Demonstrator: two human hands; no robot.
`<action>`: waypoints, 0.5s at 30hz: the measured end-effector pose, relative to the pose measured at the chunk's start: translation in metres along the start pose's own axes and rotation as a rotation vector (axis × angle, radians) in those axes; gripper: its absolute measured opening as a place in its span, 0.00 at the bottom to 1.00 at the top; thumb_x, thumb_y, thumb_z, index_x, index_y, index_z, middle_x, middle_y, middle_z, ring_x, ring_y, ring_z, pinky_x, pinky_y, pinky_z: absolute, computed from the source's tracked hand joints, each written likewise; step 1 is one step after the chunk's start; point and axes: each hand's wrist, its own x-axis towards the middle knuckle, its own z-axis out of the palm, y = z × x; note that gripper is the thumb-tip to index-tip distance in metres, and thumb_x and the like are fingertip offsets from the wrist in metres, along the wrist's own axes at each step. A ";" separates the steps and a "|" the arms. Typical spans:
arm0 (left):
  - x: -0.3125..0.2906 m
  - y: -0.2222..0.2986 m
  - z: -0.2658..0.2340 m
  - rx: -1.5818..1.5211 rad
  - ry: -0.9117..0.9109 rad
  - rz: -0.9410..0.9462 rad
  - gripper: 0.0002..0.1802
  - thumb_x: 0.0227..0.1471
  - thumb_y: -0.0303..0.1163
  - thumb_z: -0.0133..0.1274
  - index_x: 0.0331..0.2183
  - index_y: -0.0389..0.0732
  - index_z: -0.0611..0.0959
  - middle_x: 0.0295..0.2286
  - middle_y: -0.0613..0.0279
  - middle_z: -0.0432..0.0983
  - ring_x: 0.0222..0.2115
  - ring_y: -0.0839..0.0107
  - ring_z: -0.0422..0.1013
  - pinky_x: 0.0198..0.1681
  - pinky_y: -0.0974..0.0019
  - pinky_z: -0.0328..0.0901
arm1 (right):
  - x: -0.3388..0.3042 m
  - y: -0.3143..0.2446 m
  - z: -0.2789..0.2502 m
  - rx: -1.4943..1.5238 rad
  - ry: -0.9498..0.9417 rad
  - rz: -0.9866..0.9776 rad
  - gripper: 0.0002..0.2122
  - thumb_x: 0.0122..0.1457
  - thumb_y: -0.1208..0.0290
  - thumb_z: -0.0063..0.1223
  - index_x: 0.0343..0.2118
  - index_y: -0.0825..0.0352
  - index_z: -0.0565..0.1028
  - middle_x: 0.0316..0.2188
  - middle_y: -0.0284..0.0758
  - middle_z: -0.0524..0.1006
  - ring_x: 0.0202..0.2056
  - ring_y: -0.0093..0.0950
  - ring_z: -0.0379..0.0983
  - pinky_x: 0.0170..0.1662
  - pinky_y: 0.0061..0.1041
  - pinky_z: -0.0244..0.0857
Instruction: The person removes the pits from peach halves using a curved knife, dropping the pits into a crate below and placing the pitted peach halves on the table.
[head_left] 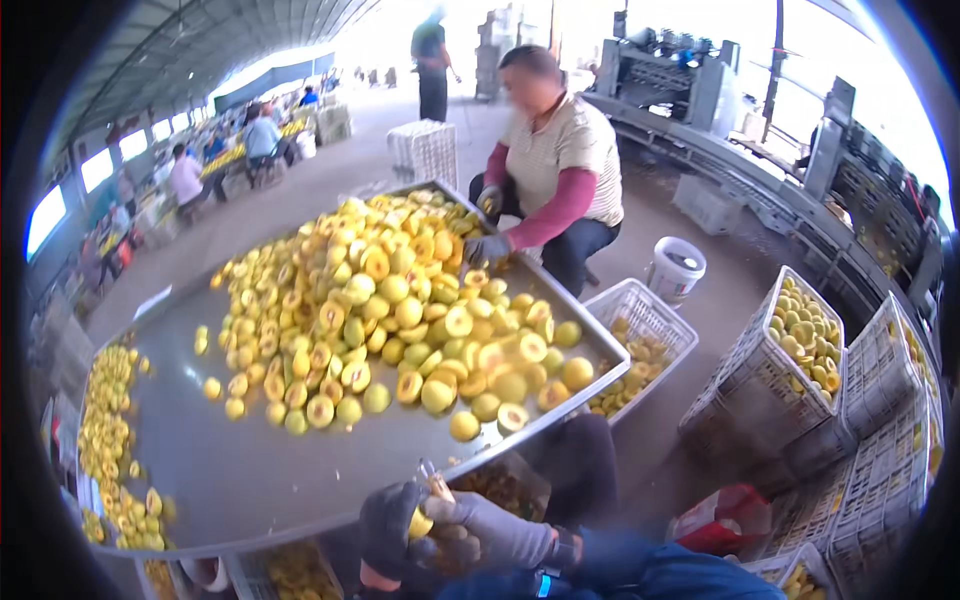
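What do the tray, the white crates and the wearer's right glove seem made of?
Tray: metal, likely steel, smooth grey with a dull sheen.
White crates: probably moulded plastic, with lattice walls.
Right glove: perhaps fabric, matte grey, close-fitting; any coating unclear.

Rimmed metal table: large yellow fruit heap; smaller pile, left end.

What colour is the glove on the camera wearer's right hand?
The right glove is grey, showing best in the head view, the only one here.
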 end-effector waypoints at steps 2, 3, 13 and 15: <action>-0.006 -0.003 0.007 0.010 -0.008 0.025 0.37 0.52 0.57 0.51 0.49 0.33 0.72 0.40 0.49 0.74 0.38 0.49 0.72 0.43 0.50 0.66 | 0.001 -0.006 -0.003 -0.042 0.000 0.010 0.14 0.62 0.57 0.50 0.26 0.62 0.69 0.13 0.22 0.63 0.13 0.13 0.58 0.16 0.14 0.52; -0.012 0.001 0.016 -0.112 0.022 -0.144 0.41 0.52 0.61 0.49 0.51 0.32 0.71 0.41 0.46 0.74 0.40 0.49 0.72 0.45 0.49 0.66 | 0.001 -0.009 -0.006 -0.101 0.041 0.018 0.15 0.61 0.55 0.50 0.25 0.61 0.68 0.14 0.20 0.63 0.14 0.12 0.58 0.17 0.13 0.53; -0.006 -0.013 0.040 -0.062 -0.154 0.021 0.41 0.51 0.59 0.53 0.50 0.30 0.72 0.41 0.43 0.74 0.41 0.46 0.71 0.45 0.48 0.65 | -0.020 -0.042 -0.023 -0.338 0.118 0.020 0.09 0.60 0.65 0.46 0.29 0.66 0.71 0.20 0.25 0.69 0.22 0.13 0.64 0.25 0.13 0.56; 0.007 -0.013 0.035 -0.073 -0.189 0.059 0.44 0.48 0.62 0.53 0.48 0.29 0.72 0.42 0.42 0.74 0.41 0.47 0.72 0.45 0.48 0.66 | -0.012 -0.038 -0.045 -0.344 0.119 0.128 0.09 0.60 0.66 0.46 0.34 0.68 0.72 0.24 0.26 0.71 0.26 0.13 0.66 0.30 0.14 0.59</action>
